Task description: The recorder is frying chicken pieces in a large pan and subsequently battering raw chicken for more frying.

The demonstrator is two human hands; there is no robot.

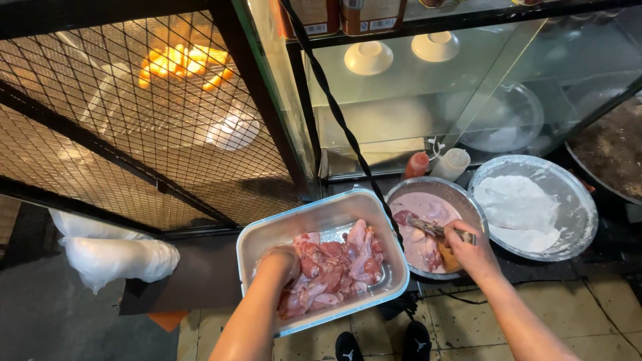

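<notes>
Pink raw chicken [334,267] — likely slippery, soft; left hand [281,262] buried in it, grip unreadable. Right hand [468,246] at 3 o'clock pinches tongs [435,228] shut.

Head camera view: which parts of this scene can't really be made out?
- Left hand: fingers buried among raw chicken pieces in the metal tray; grip unclear.
- Tongs in the right hand: tips sunk in the batter bowl.
- Jars: cut off by the top edge.
- Dark pan: cut by the right edge.
</notes>
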